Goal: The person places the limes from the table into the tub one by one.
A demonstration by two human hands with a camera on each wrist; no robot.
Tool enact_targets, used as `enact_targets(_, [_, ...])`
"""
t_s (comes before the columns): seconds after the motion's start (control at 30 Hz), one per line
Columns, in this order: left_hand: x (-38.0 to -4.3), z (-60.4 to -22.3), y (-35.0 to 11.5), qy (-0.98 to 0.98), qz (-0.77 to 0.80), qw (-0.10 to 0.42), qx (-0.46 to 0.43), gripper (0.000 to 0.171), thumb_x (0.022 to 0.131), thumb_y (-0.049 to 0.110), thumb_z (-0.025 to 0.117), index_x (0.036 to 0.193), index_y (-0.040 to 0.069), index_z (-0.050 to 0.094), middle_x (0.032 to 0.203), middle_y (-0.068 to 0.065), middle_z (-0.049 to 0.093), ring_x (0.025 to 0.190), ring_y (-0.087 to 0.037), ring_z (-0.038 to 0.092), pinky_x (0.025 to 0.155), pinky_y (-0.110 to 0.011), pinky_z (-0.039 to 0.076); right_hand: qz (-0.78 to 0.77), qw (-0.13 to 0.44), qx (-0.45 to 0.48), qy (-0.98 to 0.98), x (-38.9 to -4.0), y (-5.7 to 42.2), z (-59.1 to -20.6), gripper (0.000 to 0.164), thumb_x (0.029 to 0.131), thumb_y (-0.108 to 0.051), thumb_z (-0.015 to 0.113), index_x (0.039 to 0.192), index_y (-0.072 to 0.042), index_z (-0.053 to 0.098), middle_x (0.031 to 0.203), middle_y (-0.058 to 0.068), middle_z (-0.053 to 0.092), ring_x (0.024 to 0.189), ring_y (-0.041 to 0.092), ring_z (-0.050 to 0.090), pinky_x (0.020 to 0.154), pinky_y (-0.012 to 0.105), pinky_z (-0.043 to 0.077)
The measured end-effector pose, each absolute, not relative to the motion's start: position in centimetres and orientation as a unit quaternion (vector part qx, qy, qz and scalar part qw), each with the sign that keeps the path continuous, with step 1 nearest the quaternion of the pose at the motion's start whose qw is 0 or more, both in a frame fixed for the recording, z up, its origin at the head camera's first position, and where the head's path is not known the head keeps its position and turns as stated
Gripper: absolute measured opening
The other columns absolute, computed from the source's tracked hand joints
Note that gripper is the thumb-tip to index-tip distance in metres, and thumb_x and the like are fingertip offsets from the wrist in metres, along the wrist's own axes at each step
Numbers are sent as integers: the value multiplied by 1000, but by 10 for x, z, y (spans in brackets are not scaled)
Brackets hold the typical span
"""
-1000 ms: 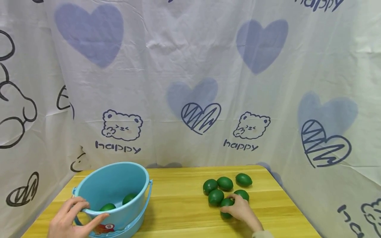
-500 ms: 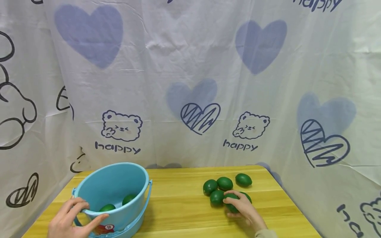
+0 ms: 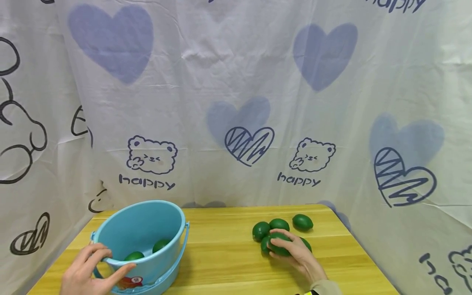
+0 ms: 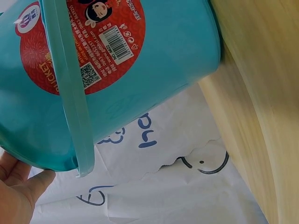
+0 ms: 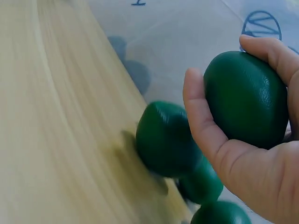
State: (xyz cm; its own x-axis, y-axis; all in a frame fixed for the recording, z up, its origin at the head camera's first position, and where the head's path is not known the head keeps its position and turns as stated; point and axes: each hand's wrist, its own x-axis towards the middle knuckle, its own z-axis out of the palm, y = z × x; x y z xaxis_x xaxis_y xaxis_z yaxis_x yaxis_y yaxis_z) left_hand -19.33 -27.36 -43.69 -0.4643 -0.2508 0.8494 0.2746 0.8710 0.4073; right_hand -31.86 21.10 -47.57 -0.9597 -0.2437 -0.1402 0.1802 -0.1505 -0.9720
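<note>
My left hand (image 3: 86,270) grips the near-left rim of a light blue bucket (image 3: 158,268), thumb outside and fingers over the edge. Inside the bucket lie two green limes, one near the front wall (image 3: 134,256) and one farther right (image 3: 160,246). In the left wrist view the bucket's side carries a red label (image 4: 103,51). My right hand (image 3: 300,256) holds a dark green lime (image 5: 246,99) between thumb and curled fingers, raised over the group on the table. Around it sit several more limes; one (image 5: 166,140) is close beside my thumb in the right wrist view.
The wooden table (image 3: 217,254) reaches back to a white cloth (image 3: 206,61) printed with hearts and bears. One lime (image 3: 302,222) sits apart at the back right of the group. The bucket's handle (image 3: 183,246) hangs down its right side.
My right hand has taken the front lime, lifted it and moved it slightly back and left over the others. My left hand and the bucket have stayed put.
</note>
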Motion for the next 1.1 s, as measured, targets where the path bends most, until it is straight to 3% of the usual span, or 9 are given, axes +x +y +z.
enact_targets(0.17, [-193, -436, -273, -816, -257, 518, -12, 57, 31, 32, 101, 70, 12, 64, 83, -1, 61, 78, 19, 34, 69, 3, 32, -756, 120, -49, 642, -322, 195, -470, 50, 87, -11, 74, 132, -3, 52, 135, 24, 39, 108, 30, 60, 89, 44, 56])
enact_targets(0.3, [-194, -436, -274, -811, -255, 526, -28, 56, 32, 32, 101, 71, 12, 65, 83, -2, 61, 80, 19, 35, 70, 2, 33, -760, 92, -42, 642, -326, 181, -465, 49, 86, -12, 75, 131, -5, 57, 131, 22, 46, 106, 31, 64, 92, 47, 54])
enact_targets(0.43, [-196, -438, -277, -806, -251, 534, -53, 56, 34, 33, 100, 72, 13, 64, 84, 0, 61, 81, 19, 36, 72, 2, 35, -775, 71, -35, 627, -330, 169, -461, 46, 85, -9, 76, 128, -5, 60, 131, 23, 44, 109, 36, 62, 93, 49, 53])
enact_targets(0.77, [-191, -438, -273, -824, -249, 508, -2, 57, 30, 35, 101, 68, 15, 63, 82, 2, 59, 77, 15, 35, 70, 2, 32, -767, 77, -64, 634, -330, 143, -455, 49, 85, -10, 76, 130, -3, 57, 132, 25, 42, 101, 27, 62, 89, 44, 56])
enact_targets(1.1, [-192, -438, -273, -811, -255, 526, -37, 57, 31, 35, 100, 70, 15, 64, 82, 0, 60, 80, 17, 36, 72, 1, 33, -744, 90, -107, 654, -327, 102, -441, 54, 82, -8, 78, 130, -2, 53, 128, 23, 47, 99, 26, 62, 85, 39, 58])
